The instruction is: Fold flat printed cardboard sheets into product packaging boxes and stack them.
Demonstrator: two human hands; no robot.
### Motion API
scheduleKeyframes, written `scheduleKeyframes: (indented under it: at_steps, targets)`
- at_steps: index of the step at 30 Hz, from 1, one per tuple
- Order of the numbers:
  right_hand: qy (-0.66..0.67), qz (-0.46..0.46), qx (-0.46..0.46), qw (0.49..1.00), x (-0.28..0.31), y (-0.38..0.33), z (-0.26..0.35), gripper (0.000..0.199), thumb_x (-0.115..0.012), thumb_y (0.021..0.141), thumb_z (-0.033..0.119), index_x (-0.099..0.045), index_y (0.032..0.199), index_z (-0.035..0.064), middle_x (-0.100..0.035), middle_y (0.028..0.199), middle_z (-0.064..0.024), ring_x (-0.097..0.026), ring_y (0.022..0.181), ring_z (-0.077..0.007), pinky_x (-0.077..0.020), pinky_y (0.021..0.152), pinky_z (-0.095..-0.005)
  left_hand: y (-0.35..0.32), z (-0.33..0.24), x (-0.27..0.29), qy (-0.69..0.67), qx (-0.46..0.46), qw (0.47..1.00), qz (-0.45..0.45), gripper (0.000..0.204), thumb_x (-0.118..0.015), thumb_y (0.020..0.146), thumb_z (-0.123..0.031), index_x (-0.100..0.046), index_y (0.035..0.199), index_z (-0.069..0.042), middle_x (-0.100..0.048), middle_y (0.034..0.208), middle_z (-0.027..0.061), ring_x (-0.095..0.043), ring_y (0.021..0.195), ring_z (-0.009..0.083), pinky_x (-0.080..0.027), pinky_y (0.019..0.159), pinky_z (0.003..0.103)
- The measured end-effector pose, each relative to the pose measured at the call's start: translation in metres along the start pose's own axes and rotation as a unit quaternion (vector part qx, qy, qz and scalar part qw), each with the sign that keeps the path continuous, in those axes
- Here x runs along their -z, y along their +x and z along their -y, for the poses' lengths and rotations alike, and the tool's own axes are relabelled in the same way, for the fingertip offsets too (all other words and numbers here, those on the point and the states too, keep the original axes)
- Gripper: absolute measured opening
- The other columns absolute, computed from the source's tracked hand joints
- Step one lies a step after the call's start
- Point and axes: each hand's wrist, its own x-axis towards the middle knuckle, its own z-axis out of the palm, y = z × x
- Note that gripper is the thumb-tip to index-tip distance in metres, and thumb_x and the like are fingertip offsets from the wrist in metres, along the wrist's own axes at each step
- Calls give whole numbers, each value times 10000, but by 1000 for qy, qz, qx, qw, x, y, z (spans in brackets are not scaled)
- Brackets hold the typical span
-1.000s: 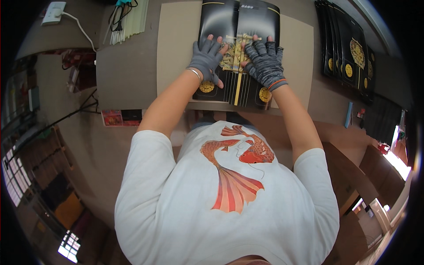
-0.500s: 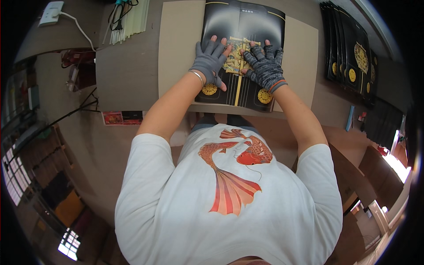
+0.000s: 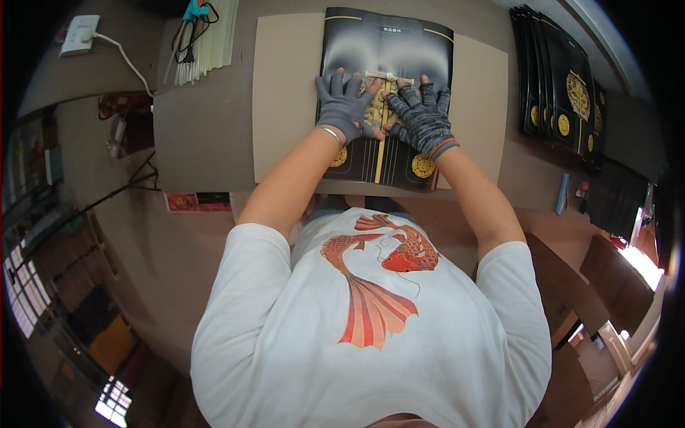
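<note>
A glossy black printed sheet or flat bag (image 3: 389,50) with gold medallions and a gold middle band lies in front of me. Under it is a wide tan board (image 3: 287,93). My left hand (image 3: 346,108), in a plain grey fingertipless glove, presses flat on its left half, fingers spread. On the right half rests my right hand (image 3: 422,120), in a mottled dark grey glove with an orange cuff edge, its fingers also spread. Both thumbs lie close to the gold band. The hands partly cover the gold picture at the centre. Neither hand grips anything.
Similar black-and-gold pieces (image 3: 546,78) stand in a stack at the right. At the back left are pale strips (image 3: 217,43), a teal-handled thing (image 3: 194,10) with black cords, and a white power socket (image 3: 78,34) with a cable. The grey table's (image 3: 200,132) front edge is near my body.
My left hand has slid right across the black piece, its thumb now nearer the gold band. My right hand stays flat, roughly in place. The whole view has shifted slightly.
</note>
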Motion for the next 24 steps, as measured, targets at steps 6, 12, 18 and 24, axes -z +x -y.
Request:
scheduleKeyframes:
  at_steps: [6,12,18,24]
  targets:
    - [26,35,-30,999,18,5,1,850,-554,808,711,-339,1507,278,-211,1610,-55,-122,1483,-364,-75,1127,-665,3,-15,16,17,34,998,45,1196,-745,512,-761,-294,1523,-307,-293,1546,146,-115,1448,442,-70,1072,719]
    - [39,7,-75,996,8,26,-13,858,-462,850,732,-259,1539,264,-189,1613,-92,-125,1486,-355,-67,1142,-633,17,-38,38,69,14,992,109,1180,-812,550,-645,-337,1508,-147,-242,1590,67,-152,1459,405,-78,1087,731]
    - [-2,-32,-53,998,-16,38,-20,829,-447,879,693,-231,1547,252,-187,1610,-123,-121,1489,-347,-51,1161,-603,37,-54,21,169,7,982,83,880,-791,684,-482,-483,1416,-102,-337,1542,132,-235,1454,309,-71,1124,682]
    - [30,-188,-114,975,-17,108,-79,812,-493,871,652,-344,1500,159,-315,1547,-183,-252,1442,-382,-166,1144,-589,31,-59,26,138,-1,989,60,629,-720,759,-310,-572,1287,-2,-408,1478,177,-314,1414,313,-89,1143,658]
